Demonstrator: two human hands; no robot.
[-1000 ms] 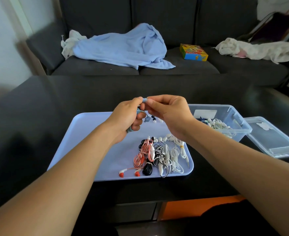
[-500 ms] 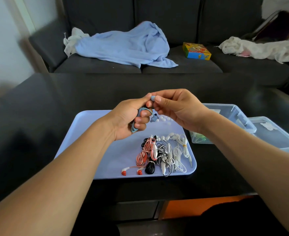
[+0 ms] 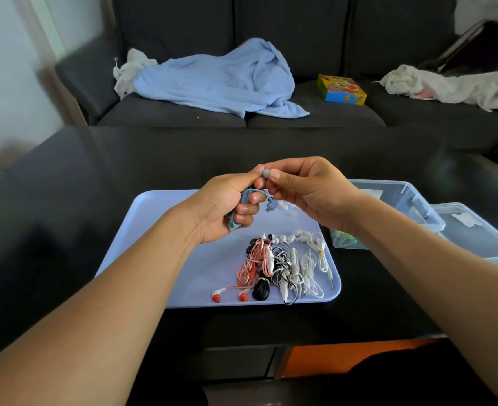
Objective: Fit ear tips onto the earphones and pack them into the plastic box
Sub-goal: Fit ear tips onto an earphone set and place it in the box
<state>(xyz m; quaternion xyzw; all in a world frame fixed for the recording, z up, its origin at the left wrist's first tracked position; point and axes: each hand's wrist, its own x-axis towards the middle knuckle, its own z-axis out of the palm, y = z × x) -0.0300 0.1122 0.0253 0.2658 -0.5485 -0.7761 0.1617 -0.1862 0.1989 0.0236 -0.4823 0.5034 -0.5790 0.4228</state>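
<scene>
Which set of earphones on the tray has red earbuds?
The pink-corded earphones, leftmost in the pile on the blue tray; their two red buds lie near its front edge. The others are black or white.

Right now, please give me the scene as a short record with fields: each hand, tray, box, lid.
left hand: grips blue earphones, coiled cable
right hand: pinches blue ear tip at the earbud
tray: bundled earphones, loose white ear tips
plastic box: open, right of tray
lid: beside box, on table
</scene>
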